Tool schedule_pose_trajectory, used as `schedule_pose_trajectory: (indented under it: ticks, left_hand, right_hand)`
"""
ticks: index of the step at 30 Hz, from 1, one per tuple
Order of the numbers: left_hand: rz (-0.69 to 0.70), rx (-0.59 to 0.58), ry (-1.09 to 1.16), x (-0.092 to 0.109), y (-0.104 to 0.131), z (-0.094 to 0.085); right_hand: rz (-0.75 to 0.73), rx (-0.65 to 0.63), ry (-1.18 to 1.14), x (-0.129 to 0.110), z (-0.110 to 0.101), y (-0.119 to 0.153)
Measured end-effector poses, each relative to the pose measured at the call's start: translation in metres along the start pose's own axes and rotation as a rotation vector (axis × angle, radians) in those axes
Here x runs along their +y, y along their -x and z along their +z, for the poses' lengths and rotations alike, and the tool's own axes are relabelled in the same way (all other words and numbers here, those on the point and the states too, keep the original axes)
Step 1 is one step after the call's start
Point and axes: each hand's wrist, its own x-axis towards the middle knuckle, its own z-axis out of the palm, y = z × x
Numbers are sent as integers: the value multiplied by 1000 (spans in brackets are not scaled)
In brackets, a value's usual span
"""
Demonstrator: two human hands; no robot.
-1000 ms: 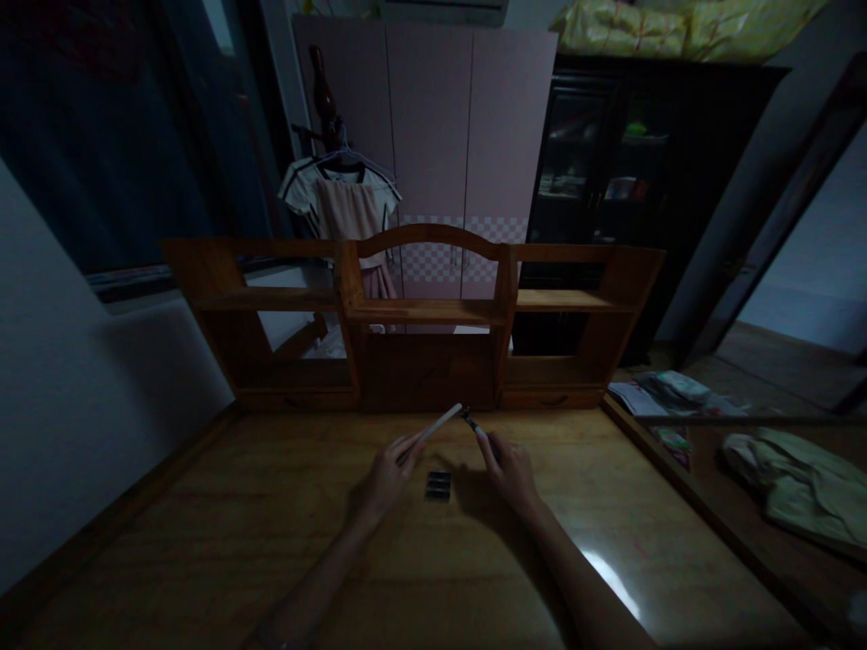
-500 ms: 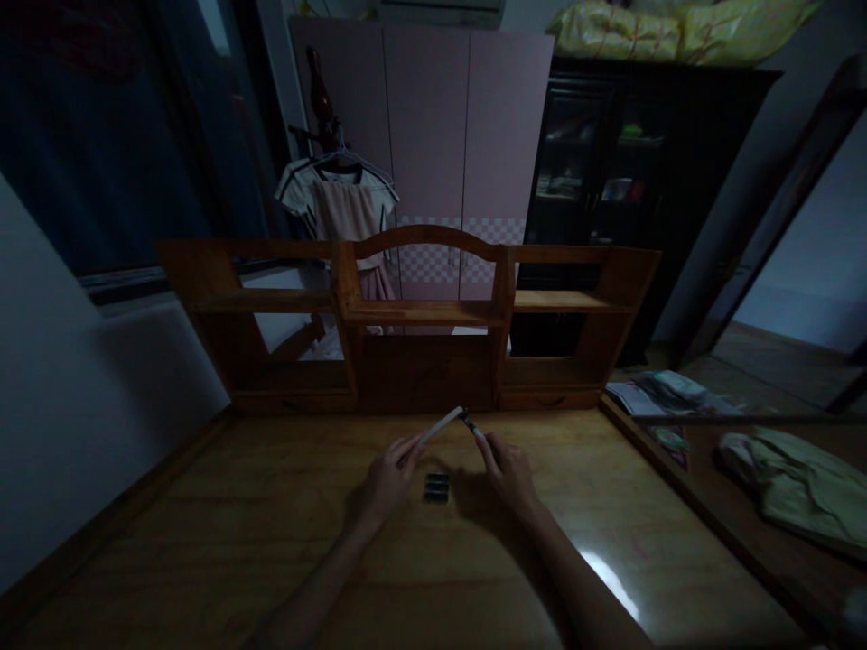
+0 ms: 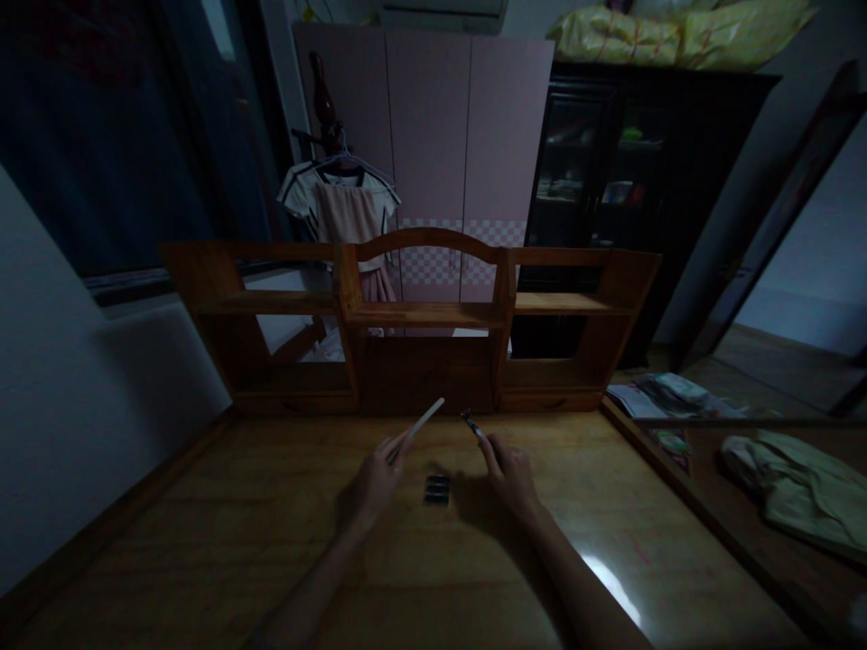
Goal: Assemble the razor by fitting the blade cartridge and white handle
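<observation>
My left hand [image 3: 379, 471] is closed around a thin, pale, flat stick [image 3: 428, 415], which points up and to the right with its far end free. Opposite it, my right hand [image 3: 508, 468] grips a slim razor-like tool [image 3: 470, 422] with a small dark head. The dim light hides its exact kind. A gap separates the stick's tip from the dark head. Between and below my hands, a small pack of dark bars [image 3: 437, 489] lies on the wooden desk [image 3: 284, 551], touched by neither hand.
A wooden shelf unit [image 3: 426, 314] stands along the desk's back edge. Behind it are a pink wardrobe [image 3: 426, 135], a dark cabinet [image 3: 677, 199] and hanging clothes [image 3: 349, 212]. To the right, pale green cloth [image 3: 806, 487] lies beyond the desk's raised edge [image 3: 677, 487].
My left hand has drawn back to the left with the stick, so its tip has come away from the tool's dark head. My right hand has hardly moved.
</observation>
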Motion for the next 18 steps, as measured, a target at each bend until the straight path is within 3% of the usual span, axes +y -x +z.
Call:
schedule_pose_trajectory:
  ticks: [7, 13, 18]
  left_hand:
    - [53, -89, -44, 6, 5, 8]
    - [43, -44, -31, 5, 2, 0]
    - [92, -65, -8, 11, 5, 4]
  right_hand:
    - [11, -63, 15, 0, 0, -1]
    - [30, -58, 4, 0, 0, -1]
    - [28, -53, 41, 0, 0, -1]
